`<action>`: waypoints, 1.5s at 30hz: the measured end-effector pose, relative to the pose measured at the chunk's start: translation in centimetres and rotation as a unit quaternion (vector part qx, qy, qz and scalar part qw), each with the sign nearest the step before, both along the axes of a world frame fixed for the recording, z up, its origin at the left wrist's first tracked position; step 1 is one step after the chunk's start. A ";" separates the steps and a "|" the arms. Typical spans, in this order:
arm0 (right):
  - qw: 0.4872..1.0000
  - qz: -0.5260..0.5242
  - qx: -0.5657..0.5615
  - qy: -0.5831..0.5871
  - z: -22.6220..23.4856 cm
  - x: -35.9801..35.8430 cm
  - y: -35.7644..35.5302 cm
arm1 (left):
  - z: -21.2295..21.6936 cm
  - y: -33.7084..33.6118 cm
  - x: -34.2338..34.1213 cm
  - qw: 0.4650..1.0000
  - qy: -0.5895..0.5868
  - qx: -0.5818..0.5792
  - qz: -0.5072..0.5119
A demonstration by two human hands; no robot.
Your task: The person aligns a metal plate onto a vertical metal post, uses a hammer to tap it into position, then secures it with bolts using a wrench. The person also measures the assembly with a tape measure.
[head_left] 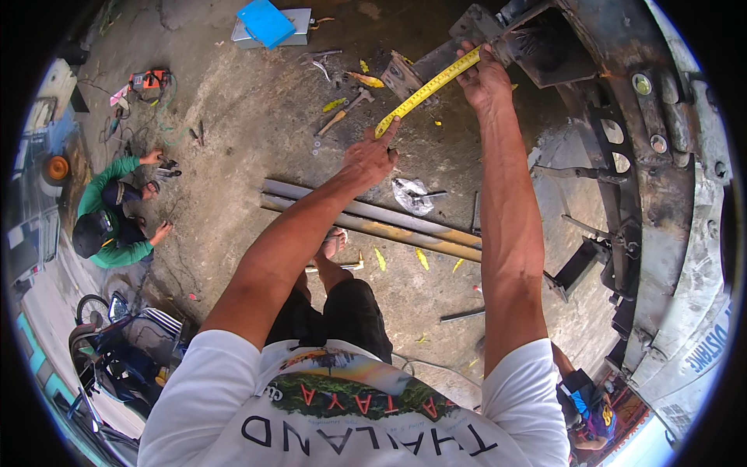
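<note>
A yellow tape measure blade point(426, 90) stretches slantwise between my two hands, bowing slightly. My left hand point(369, 161) grips its lower left end, with a finger along the blade. At the upper right end, my right hand point(487, 80) holds the blade between thumb and fingers, close to a dark metal plate on a vehicle frame point(548, 48). The tape's case cannot be made out. Behind the blade, a rusty metal bracket point(400, 79) lies on the concrete, and a hammer with a wooden handle point(342, 113) lies left of it.
Long steel bars point(373, 219) lie across the floor near my feet. A blue case point(265, 22) rests on a grey box. A person in green sleeves point(109, 210) crouches at left, near a motorcycle point(124, 358). Another person point(589, 409) is at lower right.
</note>
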State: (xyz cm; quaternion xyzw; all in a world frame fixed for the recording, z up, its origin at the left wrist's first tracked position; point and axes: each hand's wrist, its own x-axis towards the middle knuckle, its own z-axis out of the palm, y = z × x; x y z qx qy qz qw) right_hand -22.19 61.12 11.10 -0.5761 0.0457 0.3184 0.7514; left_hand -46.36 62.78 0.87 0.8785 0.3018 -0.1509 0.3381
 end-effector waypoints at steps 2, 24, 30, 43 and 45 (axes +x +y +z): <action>1.000 0.004 -0.002 -0.002 0.0 0.1 0.1 | 0.2 0.1 0.1 1.000 0.011 -0.009 -0.003; 0.982 -0.108 0.004 0.153 -9.7 -14.6 -10.5 | 0.2 -1.7 -16.0 0.983 -0.018 0.015 -0.183; 0.927 -0.206 -0.097 0.298 -14.0 -31.7 -26.1 | 2.2 -3.7 -27.9 0.929 0.015 -0.121 -0.351; 0.880 -0.443 -0.052 0.161 -2.3 -41.9 -45.0 | 9.0 -13.9 -19.8 0.781 -0.051 -0.113 -0.613; 0.883 -0.444 -0.055 0.142 -1.3 -41.5 -47.4 | 9.5 -16.6 -18.5 0.781 -0.022 -0.120 -0.612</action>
